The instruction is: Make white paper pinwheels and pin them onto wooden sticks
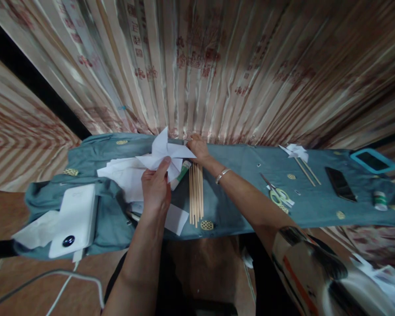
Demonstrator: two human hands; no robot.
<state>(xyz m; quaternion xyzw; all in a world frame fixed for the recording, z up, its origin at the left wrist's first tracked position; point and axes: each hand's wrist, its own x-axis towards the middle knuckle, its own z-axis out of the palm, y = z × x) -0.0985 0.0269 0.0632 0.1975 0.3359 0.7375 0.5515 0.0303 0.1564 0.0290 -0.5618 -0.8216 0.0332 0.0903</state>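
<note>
1. Above the table [237, 175], near its left half, the left hand [156, 186] has its grip closed on a white paper pinwheel [166, 153], with the thumb on a lower blade.
2. The right hand [198, 147] sits at the pinwheel's far right tip; whether its grip is closed cannot be told.
3. Wooden sticks [195, 195] and a glue stick [181, 173] lie on the table just beneath the pinwheel.
4. Scissors [278, 193] lie well apart, to the right.
</note>
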